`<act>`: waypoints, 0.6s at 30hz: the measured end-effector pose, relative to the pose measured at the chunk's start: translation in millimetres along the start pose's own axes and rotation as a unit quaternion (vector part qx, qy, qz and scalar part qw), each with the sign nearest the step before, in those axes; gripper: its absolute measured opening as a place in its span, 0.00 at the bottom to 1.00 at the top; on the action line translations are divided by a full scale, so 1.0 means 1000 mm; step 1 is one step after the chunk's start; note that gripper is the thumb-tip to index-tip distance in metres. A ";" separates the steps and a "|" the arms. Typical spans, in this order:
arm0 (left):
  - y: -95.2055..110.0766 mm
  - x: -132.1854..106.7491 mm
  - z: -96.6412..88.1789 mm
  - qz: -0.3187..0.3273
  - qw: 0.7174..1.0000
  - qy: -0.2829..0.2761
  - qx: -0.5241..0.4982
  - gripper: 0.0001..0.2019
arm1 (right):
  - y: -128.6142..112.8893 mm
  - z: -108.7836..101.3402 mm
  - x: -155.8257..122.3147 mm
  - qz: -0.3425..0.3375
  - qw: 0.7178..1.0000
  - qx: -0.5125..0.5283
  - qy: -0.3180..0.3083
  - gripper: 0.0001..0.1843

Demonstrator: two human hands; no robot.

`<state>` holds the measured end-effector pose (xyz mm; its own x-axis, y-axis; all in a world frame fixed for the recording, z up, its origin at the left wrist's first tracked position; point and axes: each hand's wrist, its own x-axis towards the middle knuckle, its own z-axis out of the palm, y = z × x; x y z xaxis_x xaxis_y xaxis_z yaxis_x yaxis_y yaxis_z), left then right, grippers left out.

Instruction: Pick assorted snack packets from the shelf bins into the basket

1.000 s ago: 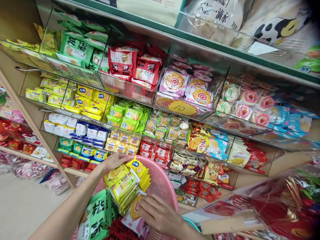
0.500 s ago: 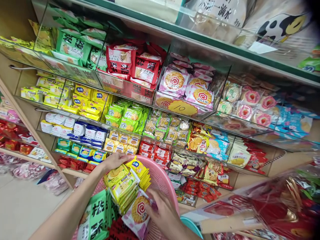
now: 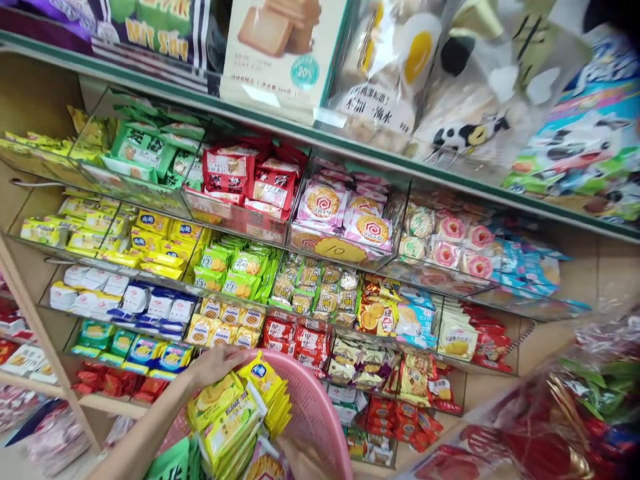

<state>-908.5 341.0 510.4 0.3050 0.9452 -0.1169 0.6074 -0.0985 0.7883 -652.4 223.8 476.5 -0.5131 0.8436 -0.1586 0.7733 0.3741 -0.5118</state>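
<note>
My left hand (image 3: 217,363) curls over the far rim of a pink plastic basket (image 3: 313,407) at the bottom of the view, fingers closed on the rim. The basket holds a stack of yellow-green biscuit packs (image 3: 227,417), a yellow pack (image 3: 263,377) and green packs (image 3: 173,463). Only a sliver of my right hand (image 3: 303,460) shows at the bottom edge, beside a pink-white biscuit pack (image 3: 263,465) in the basket; its fingers are out of view.
Clear-fronted shelf bins (image 3: 240,223) full of snack packs rise in front of me: red packs (image 3: 247,177), pink-white round biscuits (image 3: 345,213), green ones (image 3: 235,267). Big bags sit on the top shelf (image 3: 380,153). A wooden rack post (image 3: 35,327) stands left, bagged goods (image 3: 575,413) right.
The view has tilted up, showing the top shelf. My right hand with the pink-white pack has sunk almost out of view. My left hand stays on the basket rim.
</note>
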 end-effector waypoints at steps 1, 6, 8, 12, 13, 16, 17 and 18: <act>-0.001 0.001 0.001 0.004 1.000 0.001 -0.001 0.29 | -0.003 -0.012 0.001 0.000 1.000 -0.023 0.014 0.35; -0.006 0.007 0.003 0.014 1.000 0.000 -0.005 0.30 | -0.052 -0.128 -0.014 -0.121 0.953 -0.126 0.249 0.14; -0.006 0.009 0.004 0.016 1.000 -0.002 -0.007 0.30 | -0.074 -0.185 -0.019 -0.163 0.915 -0.172 0.326 0.13; -0.006 0.009 0.003 0.022 1.000 -0.011 -0.006 0.31 | -0.095 -0.286 -0.008 -0.202 0.853 -0.284 0.389 0.14; -0.007 0.009 0.002 0.022 1.000 -0.008 -0.005 0.31 | -0.095 -0.306 -0.003 -0.189 0.845 -0.310 0.393 0.15; -0.010 0.008 0.000 0.024 1.000 0.002 0.004 0.31 | -0.090 -0.351 0.012 -0.118 0.819 -0.389 0.405 0.18; -0.011 0.008 0.000 0.023 1.000 0.004 0.007 0.31 | -0.089 -0.361 0.017 -0.096 0.810 -0.411 0.408 0.18; -0.011 0.008 0.000 0.023 1.000 0.006 0.010 0.31 | -0.088 -0.368 0.021 -0.081 0.803 -0.427 0.408 0.18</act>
<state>-913.2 349.7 500.9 0.3249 0.9429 -0.0740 0.6069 -0.1479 0.7809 -594.6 350.3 828.9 -0.4871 0.5991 0.6355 0.8733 0.3386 0.3503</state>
